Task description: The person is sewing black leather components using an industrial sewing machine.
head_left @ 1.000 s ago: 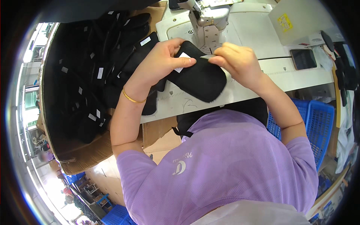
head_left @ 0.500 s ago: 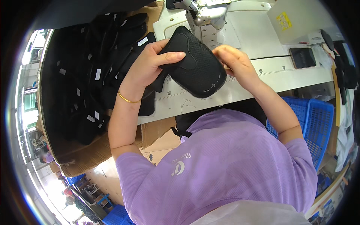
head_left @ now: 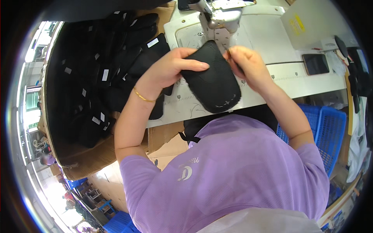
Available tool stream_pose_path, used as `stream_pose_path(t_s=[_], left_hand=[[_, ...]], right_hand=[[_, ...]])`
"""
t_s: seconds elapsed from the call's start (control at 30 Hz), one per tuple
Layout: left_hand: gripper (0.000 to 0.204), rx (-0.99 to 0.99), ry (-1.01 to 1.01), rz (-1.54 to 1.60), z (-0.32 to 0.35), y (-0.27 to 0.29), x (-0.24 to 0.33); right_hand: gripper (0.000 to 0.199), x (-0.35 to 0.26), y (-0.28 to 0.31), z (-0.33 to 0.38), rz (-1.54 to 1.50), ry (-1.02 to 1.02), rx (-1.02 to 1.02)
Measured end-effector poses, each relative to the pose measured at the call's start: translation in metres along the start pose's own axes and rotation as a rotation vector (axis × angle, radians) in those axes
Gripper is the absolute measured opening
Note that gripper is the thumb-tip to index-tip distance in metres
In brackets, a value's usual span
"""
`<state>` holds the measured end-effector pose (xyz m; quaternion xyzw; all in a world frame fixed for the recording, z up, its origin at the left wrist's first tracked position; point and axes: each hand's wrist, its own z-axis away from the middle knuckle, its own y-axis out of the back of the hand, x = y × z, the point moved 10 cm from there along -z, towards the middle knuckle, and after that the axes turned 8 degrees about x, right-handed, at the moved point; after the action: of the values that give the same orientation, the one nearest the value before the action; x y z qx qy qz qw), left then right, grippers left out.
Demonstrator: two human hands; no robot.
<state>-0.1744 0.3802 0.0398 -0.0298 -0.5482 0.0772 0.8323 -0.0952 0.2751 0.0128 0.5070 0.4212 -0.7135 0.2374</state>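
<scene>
Black fabric piece [head_left: 211,79] sits between both hands, long axis running from the sewing machine head [head_left: 221,15] back toward the body. Left hand [head_left: 171,68] grips its left edge; right hand [head_left: 248,64] pinches the upper-right edge, just under the needle.

Dark rectangular phone screen [head_left: 315,63] lies flat, right of the right hand [head_left: 248,64]. Yellow sticker on grey box [head_left: 298,24], above-right. Small white rectangular tags [head_left: 105,74] on black pieces, left of the left hand [head_left: 171,68].
</scene>
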Motion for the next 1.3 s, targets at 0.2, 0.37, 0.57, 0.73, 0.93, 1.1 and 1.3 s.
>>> stream_pose_path(t_s=[0.2, 0.37, 0.57, 0.73, 0.93, 1.1, 1.3], left_hand=[[0.031, 0.76, -0.485, -1.118, -0.006, 0.119, 0.073], [0.025, 1.169, -0.548, -2.046, -0.03, 0.248, 0.07], [0.015, 1.071, -0.427, -2.021, -0.047, 0.249, 0.079], [0.022, 0.961, -0.69, -1.69, 0.02, 0.147, 0.138], [0.035, -0.129, -0.407, -0.949, 0.028, -0.025, 0.083], [0.033, 0.172, -0.38, -0.486, 0.017, 0.009, 0.102], [0.028, 0.248, -0.393, -0.233, -0.014, 0.04, 0.114]], right_hand=[[0.021, -0.025, 0.087, -0.006, 0.684, -0.085, -0.02], [0.039, -0.133, 0.114, -0.034, 0.992, 0.29, 0.429], [0.028, -0.1, 0.066, -0.026, 0.858, 0.441, 0.34], [0.018, -0.114, 0.017, 0.032, 1.101, 0.788, 0.2], [0.028, -0.102, -0.06, 0.047, 1.066, 0.957, 0.055], [0.022, -0.071, -0.01, 0.03, 0.504, 0.451, 0.198], [0.024, -0.072, -0.023, 0.027, 0.224, 0.385, 0.287]])
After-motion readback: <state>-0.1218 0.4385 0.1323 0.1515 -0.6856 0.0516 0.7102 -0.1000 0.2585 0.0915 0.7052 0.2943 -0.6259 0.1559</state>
